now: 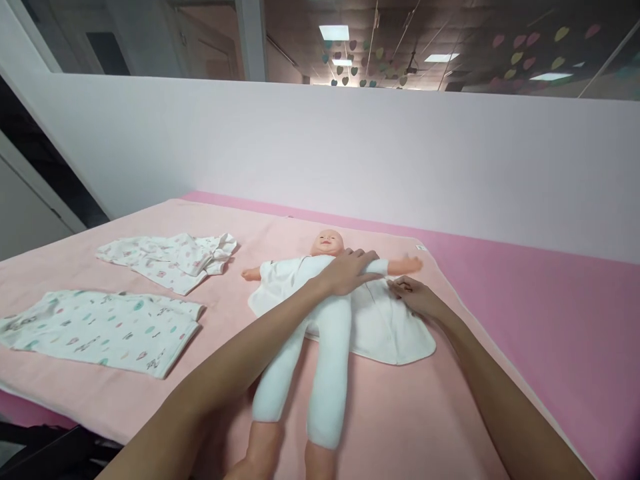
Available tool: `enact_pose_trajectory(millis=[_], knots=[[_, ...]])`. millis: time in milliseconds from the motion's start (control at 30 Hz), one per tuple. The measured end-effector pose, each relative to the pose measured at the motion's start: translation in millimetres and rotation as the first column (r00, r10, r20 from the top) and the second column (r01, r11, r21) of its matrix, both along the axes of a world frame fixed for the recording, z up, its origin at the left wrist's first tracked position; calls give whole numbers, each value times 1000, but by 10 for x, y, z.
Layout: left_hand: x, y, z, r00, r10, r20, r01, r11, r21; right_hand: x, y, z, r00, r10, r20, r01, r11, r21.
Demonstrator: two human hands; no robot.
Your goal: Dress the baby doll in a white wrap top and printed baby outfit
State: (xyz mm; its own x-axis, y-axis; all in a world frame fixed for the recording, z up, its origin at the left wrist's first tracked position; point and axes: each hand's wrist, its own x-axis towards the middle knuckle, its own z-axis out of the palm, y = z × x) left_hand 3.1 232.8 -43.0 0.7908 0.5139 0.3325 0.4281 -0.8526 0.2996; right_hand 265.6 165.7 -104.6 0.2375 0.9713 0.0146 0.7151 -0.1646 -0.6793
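A baby doll lies on its back on a pale pink blanket, dressed in white leggings and an unfastened white top spread out under it. My left hand rests flat on the doll's chest with fingers stretched out toward its arm. My right hand sits beside the doll's side, its fingers pinched on the edge of the white top near the sleeve.
Two patterned baby garments lie on the blanket to the left: a crumpled one farther back and a flat one nearer. The brighter pink mattress extends right. A white wall stands behind.
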Motion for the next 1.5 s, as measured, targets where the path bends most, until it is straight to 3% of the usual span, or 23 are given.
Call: enact_pose_trajectory(millis=[100, 200, 333, 433, 533, 667, 767, 1067, 1233, 1367, 1500], knots=[[-43, -34, 25, 994, 79, 76, -73, 994, -75, -284, -35, -5, 946, 33, 324, -19, 999, -47], [-19, -44, -3, 993, 73, 96, -70, 997, -37, -606, -80, -47, 771, -9, 636, -15, 999, 33], [15, -43, -55, 993, 81, 85, -83, 996, 14, -861, -122, -118, 599, -94, 795, 15, 994, 106], [28, -50, -67, 992, 120, 38, -122, 991, 56, -916, -127, -129, 539, -67, 840, 3, 997, 78], [40, -52, -60, 989, 141, -34, -137, 985, 105, -867, -115, -103, 586, -77, 806, 35, 997, 70], [45, -47, -35, 980, 144, -138, -121, 979, 164, -589, -74, -22, 854, -112, 509, 121, 993, 17], [54, -52, -1, 961, 157, -227, -112, 973, 201, -321, -38, 58, 957, -66, 284, 77, 997, -25], [143, -17, 149, 878, 223, -423, -175, 973, 149, 16, -82, 235, 998, 57, 6, -56, 998, -28], [268, -11, 132, 874, 243, -421, -219, 970, 106, -64, -116, 302, 999, 51, 14, -51, 999, 14], [424, -11, 69, 876, 237, -419, -229, 971, 71, -263, -137, 266, 996, 1, 91, -6, 998, 56], [430, -21, -11, 894, 214, -394, -206, 977, 62, -381, -154, 251, 986, -40, 164, 25, 995, 94]])
